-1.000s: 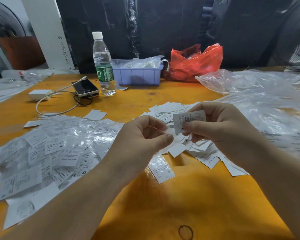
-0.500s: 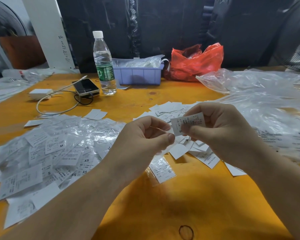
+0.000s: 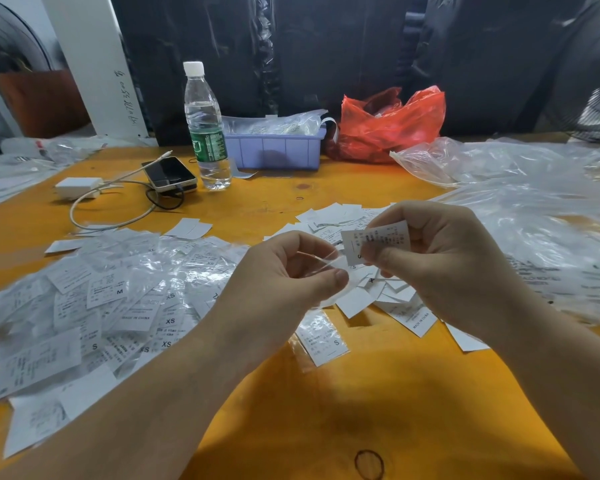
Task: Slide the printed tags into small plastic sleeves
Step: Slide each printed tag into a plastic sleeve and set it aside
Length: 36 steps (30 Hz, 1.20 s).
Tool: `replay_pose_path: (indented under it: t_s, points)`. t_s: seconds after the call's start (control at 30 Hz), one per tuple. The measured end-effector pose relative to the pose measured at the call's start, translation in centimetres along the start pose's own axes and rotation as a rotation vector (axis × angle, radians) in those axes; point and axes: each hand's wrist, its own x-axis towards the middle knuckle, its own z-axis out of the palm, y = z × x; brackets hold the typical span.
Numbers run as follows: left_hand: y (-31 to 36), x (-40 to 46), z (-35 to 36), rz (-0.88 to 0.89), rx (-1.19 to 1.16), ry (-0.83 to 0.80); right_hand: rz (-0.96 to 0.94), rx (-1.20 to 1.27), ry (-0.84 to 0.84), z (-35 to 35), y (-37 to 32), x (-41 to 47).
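Observation:
My right hand [image 3: 444,261] pinches a white printed tag [image 3: 378,242] between thumb and fingers, above the table's middle. My left hand [image 3: 281,278] pinches a small clear plastic sleeve [image 3: 326,263] just left of the tag, its mouth facing the tag's lower left corner. Under both hands lies a loose heap of bare printed tags [image 3: 354,299]. To the left spreads a pile of sleeved tags [image 3: 118,303] marked XS, S and M. One sleeved tag [image 3: 323,337] lies alone in front of my left wrist.
On the orange table [image 3: 326,410] stand a water bottle [image 3: 207,129], a phone [image 3: 169,174] with a cable and a white charger [image 3: 77,188], a purple bin [image 3: 278,150] and a red bag [image 3: 392,124] at the back. Clear plastic bags [image 3: 534,209] cover the right side.
My right hand has tilted the tag and brought it closer to the sleeve. My left hand has spread the sleeve's mouth a little wider.

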Motion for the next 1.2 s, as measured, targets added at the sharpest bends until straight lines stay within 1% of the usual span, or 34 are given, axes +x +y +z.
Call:
replay_pose_path:
  t_s: [0.37, 0.5, 0.67, 0.9, 1.03, 1.13, 1.2]
  points:
    - [-0.09, 0.07, -0.14, 0.022, -0.008, 0.013, 0.017, 0.074, -0.184, -0.31, 0.45, 0.12]
    - [-0.06, -0.01, -0.02, 0.066, 0.024, 0.017, 0.054, 0.078, -0.256, -0.50, 0.91, 0.30]
    - [0.02, -0.09, 0.16, 0.105, 0.081, 0.027, 0.060, 0.094, -0.285, -0.44, 0.87, 0.33]
    - [-0.13, -0.11, 0.08, 0.105, 0.108, 0.012, 0.086, 0.140, -0.342, -0.24, 0.82, 0.35]
    - [-0.12, -0.12, 0.12, 0.107, 0.108, 0.036, 0.074, 0.114, -0.302, -0.28, 0.65, 0.29]
    - [-0.10, -0.13, 0.12, 0.095, 0.111, 0.054, 0.052, 0.083, -0.137, -0.65, 0.55, 0.49]
    - [-0.12, -0.13, 0.07, 0.097, 0.116, 0.059, 0.073, 0.100, -0.028, -0.85, 0.46, 0.60]
